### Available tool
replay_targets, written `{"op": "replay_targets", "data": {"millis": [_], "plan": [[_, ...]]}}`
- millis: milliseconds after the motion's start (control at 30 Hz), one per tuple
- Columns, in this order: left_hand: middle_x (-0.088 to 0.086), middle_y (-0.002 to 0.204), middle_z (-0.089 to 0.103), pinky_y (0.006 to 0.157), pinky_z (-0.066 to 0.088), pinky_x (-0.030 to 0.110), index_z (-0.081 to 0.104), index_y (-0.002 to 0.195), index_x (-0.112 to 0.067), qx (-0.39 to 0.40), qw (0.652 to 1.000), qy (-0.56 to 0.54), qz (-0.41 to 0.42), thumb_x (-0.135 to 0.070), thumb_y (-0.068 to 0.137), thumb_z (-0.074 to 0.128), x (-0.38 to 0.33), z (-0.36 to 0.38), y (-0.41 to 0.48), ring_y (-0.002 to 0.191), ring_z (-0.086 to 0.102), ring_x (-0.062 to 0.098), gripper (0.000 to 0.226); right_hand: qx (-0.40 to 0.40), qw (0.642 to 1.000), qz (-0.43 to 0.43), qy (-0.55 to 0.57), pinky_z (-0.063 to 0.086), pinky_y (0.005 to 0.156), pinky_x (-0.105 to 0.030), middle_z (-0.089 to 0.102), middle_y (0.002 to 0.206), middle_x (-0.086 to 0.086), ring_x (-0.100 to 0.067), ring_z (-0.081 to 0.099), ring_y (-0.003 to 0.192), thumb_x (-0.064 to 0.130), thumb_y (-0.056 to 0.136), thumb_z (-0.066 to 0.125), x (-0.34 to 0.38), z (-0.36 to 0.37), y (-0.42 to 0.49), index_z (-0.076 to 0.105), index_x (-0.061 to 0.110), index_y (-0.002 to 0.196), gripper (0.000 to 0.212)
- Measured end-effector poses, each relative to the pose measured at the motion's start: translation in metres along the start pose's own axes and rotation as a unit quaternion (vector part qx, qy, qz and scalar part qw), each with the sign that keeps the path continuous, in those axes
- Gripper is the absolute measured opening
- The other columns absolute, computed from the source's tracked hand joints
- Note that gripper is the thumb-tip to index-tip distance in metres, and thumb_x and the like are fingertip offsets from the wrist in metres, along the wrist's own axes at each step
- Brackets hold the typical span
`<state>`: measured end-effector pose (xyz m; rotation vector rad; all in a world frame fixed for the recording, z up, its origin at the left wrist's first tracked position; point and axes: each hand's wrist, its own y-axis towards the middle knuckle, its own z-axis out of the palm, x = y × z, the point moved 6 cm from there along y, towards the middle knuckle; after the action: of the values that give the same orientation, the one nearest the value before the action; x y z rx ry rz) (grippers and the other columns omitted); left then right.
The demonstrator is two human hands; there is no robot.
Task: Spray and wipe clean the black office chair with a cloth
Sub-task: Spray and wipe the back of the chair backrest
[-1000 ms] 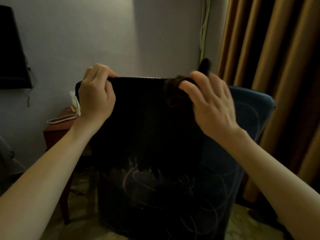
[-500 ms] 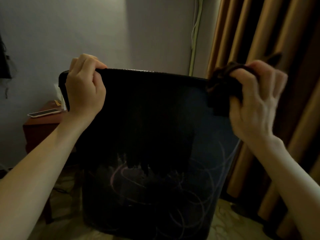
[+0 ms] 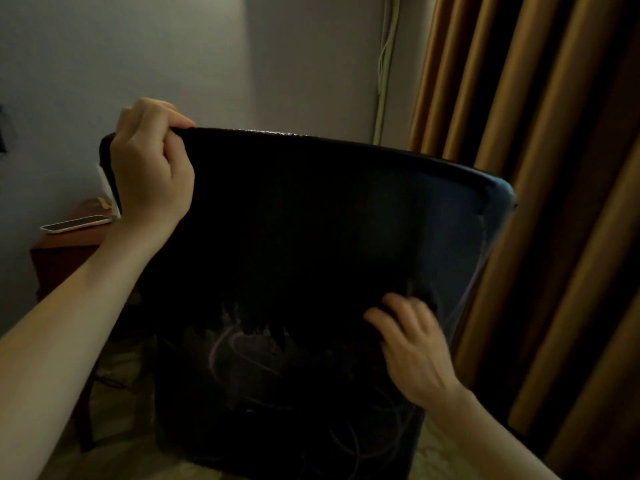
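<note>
Seen from the head camera, over the person's outstretched arms, the black office chair (image 3: 294,220) stands with its backrest turned toward them. It fills the middle of the room, in front of a pale wall and just beside the brown curtain (image 3: 540,202) on the right.

The left grip (image 3: 152,168) is clenched over the top edge of the backrest near its left corner, fingers hooked over the rim. The right grip (image 3: 414,344) lies low on the right side of the backrest, blurred, with its fingers bent against the fabric. The cloth (image 3: 425,296) is as dark as the chair, and only a dim fold shows past the fingertips. I cannot tell whether the fingers pinch it or merely press on it.

Pale looping streaks (image 3: 235,341) cross the lower half of the backrest. Off to the left a phone (image 3: 78,223) lies on a small reddish counter (image 3: 59,261). No spray bottle is in sight.

This looks to me like the wiping of the back panel. To do it well, the hold on the rim should brace the chair firmly, since an office chair is likely to swivel or roll under a push. The cloth wants to be bunched under the fingers and driven in firm, overlapping strokes straight through those streaks — then turned to a fresh face once it loads up.
</note>
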<state>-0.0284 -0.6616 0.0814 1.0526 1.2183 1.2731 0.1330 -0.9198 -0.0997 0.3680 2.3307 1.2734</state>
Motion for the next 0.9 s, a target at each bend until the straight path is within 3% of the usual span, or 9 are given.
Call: {"op": "replay_targets", "data": {"millis": [100,200,400,500,567,667,733,800,900], "plan": [[-0.011,0.085,0.056,0.078,0.037,0.029,0.06,0.084,0.003,-0.008,1.0,0.006,0.003,0.006,0.081,0.038,0.006,0.0,-0.001,0.088,0.053,0.029,0.023,-0.17,0.984,0.056,-0.007,0.029,0.098,-0.034,0.039,0.119,-0.012,-0.034,0.043,0.103,0.011,0.081,0.048,-0.03,-0.077,0.06,0.048,0.017,0.114,0.033],[-0.028,0.085,0.041,0.078,0.038,0.029,0.06,0.085,0.001,0.0,1.0,-0.005,-0.013,0.004,0.081,0.036,0.011,0.002,0.001,0.081,0.052,0.009,0.024,-0.236,0.963,0.124,-0.039,0.022,0.092,-0.018,0.033,0.121,-0.006,-0.029,0.034,0.107,0.009,0.084,0.045,-0.067,-0.118,0.106,0.042,0.02,0.113,0.031],[-0.029,0.086,0.041,0.079,0.038,0.025,0.061,0.085,0.001,0.0,1.0,-0.012,-0.009,0.005,0.08,0.036,0.018,0.004,0.002,0.09,0.055,0.031,0.026,-0.214,0.966,0.13,-0.068,0.034,0.087,-0.04,0.03,0.12,-0.012,-0.033,0.033,0.101,0.003,0.075,0.042,-0.085,-0.056,0.051,0.035,0.012,0.109,0.036],[-0.028,0.086,0.041,0.08,0.036,0.024,0.06,0.085,0.001,-0.005,1.0,-0.018,-0.015,0.005,0.081,0.036,0.019,0.006,0.001,0.091,0.054,0.031,0.025,-0.122,0.98,0.136,-0.08,0.042,0.08,-0.061,0.033,0.116,-0.017,-0.037,0.034,0.096,0.01,0.075,0.04,-0.069,-0.004,-0.021,0.039,0.006,0.107,0.033],[-0.028,0.087,0.041,0.081,0.037,0.025,0.06,0.084,-0.002,-0.009,1.0,-0.021,-0.011,0.005,0.081,0.036,0.018,0.006,-0.001,0.091,0.054,0.031,0.025,-0.045,0.987,0.13,-0.083,0.048,0.073,-0.063,0.035,0.114,-0.018,-0.036,0.035,0.094,0.011,0.076,0.04,-0.054,0.019,-0.061,0.042,0.005,0.107,0.032],[-0.028,0.086,0.042,0.083,0.037,0.025,0.053,0.083,-0.034,0.004,0.999,-0.039,-0.02,0.002,0.082,0.035,0.009,0.004,0.001,0.093,0.053,0.028,0.04,-0.003,0.989,0.14,-0.035,0.05,0.075,-0.056,0.036,0.114,-0.015,-0.033,0.036,0.095,0.012,0.08,0.04,-0.047,0.012,-0.073,0.043,0.01,0.109,0.03],[-0.028,0.085,0.041,0.084,0.037,0.025,0.053,0.083,-0.034,0.009,0.998,-0.044,-0.037,0.001,0.082,0.035,0.01,0.004,0.0,0.094,0.052,0.027,0.04,-0.066,0.983,0.17,0.021,0.039,0.094,-0.046,0.035,0.115,-0.014,-0.034,0.037,0.099,0.012,0.081,0.041,-0.053,-0.017,-0.052,0.043,0.012,0.111,0.031],[-0.028,0.085,0.042,0.084,0.039,0.028,0.061,0.085,-0.012,0.007,0.998,-0.037,-0.052,0.001,0.083,0.036,0.018,0.005,-0.004,0.095,0.053,0.029,0.028,-0.159,0.968,0.193,0.015,0.02,0.104,-0.026,0.035,0.116,-0.016,-0.034,0.035,0.105,0.008,0.077,0.042,-0.069,-0.058,-0.009,0.041,0.011,0.112,0.035],[-0.027,0.084,0.042,0.087,0.04,0.031,0.052,0.083,-0.038,0.023,0.996,-0.031,-0.08,-0.005,0.085,0.035,0.022,0.008,-0.002,0.088,0.053,0.01,0.037,-0.23,0.957,0.178,-0.007,0.016,0.098,-0.012,0.044,0.113,-0.026,-0.031,0.037,0.104,0.003,0.081,0.047,-0.093,-0.106,0.063,0.043,0.012,0.111,0.031]]}}
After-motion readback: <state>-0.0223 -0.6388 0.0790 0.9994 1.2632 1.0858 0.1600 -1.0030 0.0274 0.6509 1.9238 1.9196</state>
